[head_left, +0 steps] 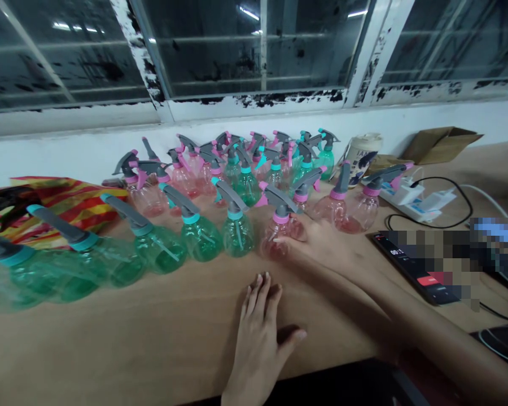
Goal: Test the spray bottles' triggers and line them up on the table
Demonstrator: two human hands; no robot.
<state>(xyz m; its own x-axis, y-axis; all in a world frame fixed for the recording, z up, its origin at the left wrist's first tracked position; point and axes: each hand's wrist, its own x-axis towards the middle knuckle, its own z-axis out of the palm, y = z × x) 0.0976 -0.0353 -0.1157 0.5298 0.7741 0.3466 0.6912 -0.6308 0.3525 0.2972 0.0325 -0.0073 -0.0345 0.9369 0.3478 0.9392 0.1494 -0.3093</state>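
Note:
My left hand (pixel 260 327) lies flat and open on the wooden table (pixel 161 332), fingers stretched forward, holding nothing. My right hand (pixel 317 239) reaches across and wraps round a pink spray bottle (pixel 279 228) with a grey trigger in the front row. Left of it stand green spray bottles (pixel 237 225) in a row, the nearest ones (pixel 110 256) large at the left edge. Behind them crowd several more pink and green spray bottles (pixel 245 163) against the wall.
A striped red and yellow bag (pixel 63 203) lies at the left. A phone (pixel 415 268) with a timer, a white power strip (pixel 415 203) with cables, a printed cup (pixel 359 158) and a cardboard box (pixel 442 144) sit at the right. Windows run above.

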